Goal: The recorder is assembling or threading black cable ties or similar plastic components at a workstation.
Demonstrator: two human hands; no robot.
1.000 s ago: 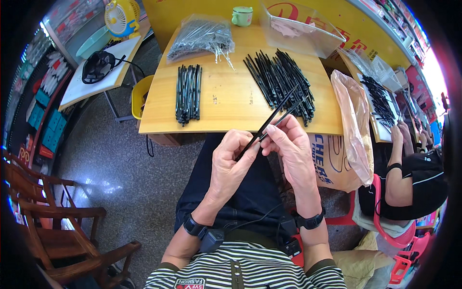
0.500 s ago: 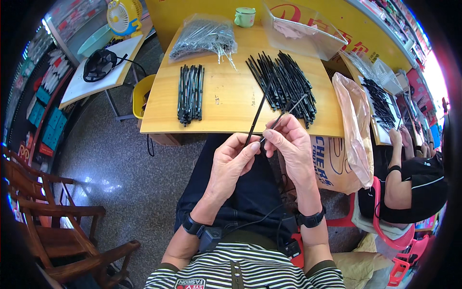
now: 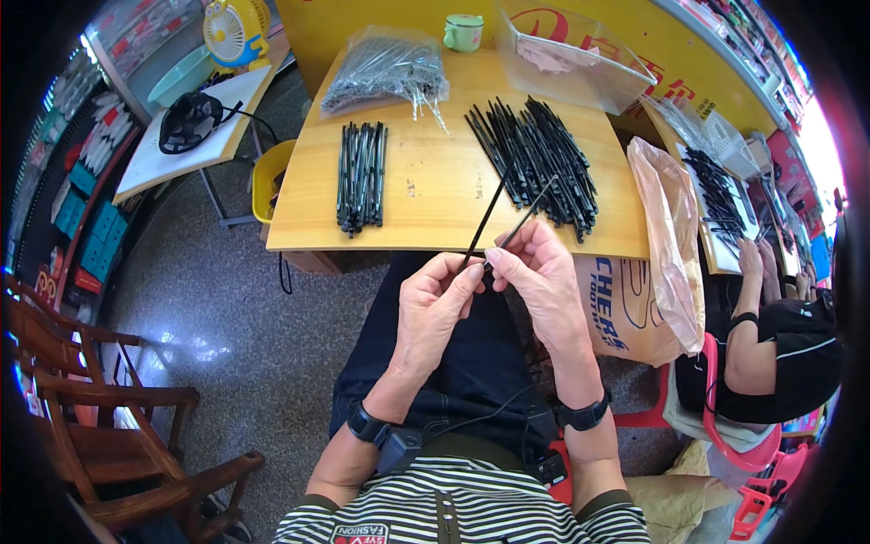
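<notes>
My left hand (image 3: 429, 304) pinches a long thin black stick (image 3: 487, 218) that slants up toward the table. Close against it, my right hand (image 3: 536, 279) is closed on a thinner dark rod (image 3: 533, 208) with a small knob at its upper end. The lower ends of both meet between my fingertips, where the fingers hide the contact. Beyond my hands, a loose heap of black sticks (image 3: 544, 163) lies on the right of the table, and a neater bundle of black sticks (image 3: 361, 177) on the left.
The wooden table (image 3: 426, 204) carries a clear bag of thin rods (image 3: 385, 72), a green cup (image 3: 463, 34) and a clear plastic bin (image 3: 580, 77). A brown paper bag (image 3: 666, 245) stands at its right edge. Another person (image 3: 770, 354) sits at right; a wooden chair (image 3: 136, 408) stands at left.
My right hand has shifted slightly left, and the rod in it now leans less far right. My left hand and its stick stay almost in place.
</notes>
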